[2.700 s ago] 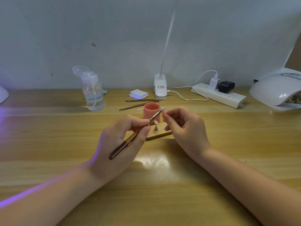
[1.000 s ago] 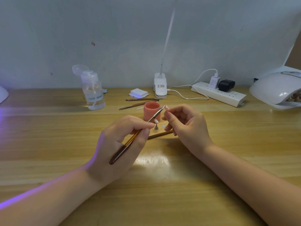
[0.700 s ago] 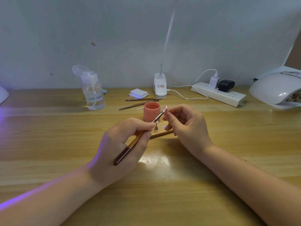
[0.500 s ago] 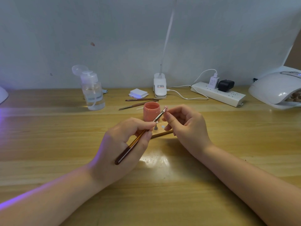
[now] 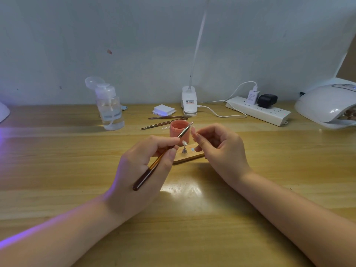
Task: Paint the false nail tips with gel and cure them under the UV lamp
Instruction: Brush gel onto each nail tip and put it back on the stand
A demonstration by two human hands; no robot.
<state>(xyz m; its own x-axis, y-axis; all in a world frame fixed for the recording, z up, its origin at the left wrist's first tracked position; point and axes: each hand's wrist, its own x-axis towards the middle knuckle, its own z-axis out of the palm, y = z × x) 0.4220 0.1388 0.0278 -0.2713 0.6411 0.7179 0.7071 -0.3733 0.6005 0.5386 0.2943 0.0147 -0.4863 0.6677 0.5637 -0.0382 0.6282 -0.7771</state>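
My left hand grips a thin brown-handled brush, whose tip reaches up to a small false nail tip pinched in the fingers of my right hand. Just behind the brush tip stands an open pink gel pot. Below the hands lies a small wooden stand with another nail tip on a metal post. The white UV lamp sits at the far right of the wooden desk.
A clear pump bottle stands back left. Two spare brushes, a white pad stack, a clip lamp base with its cable, and a power strip line the back of the desk. Purple light glows at the left edge.
The brush has slid a little forward and up, its tip staying against the nail tip in my right hand. Both hands have stayed almost in place.
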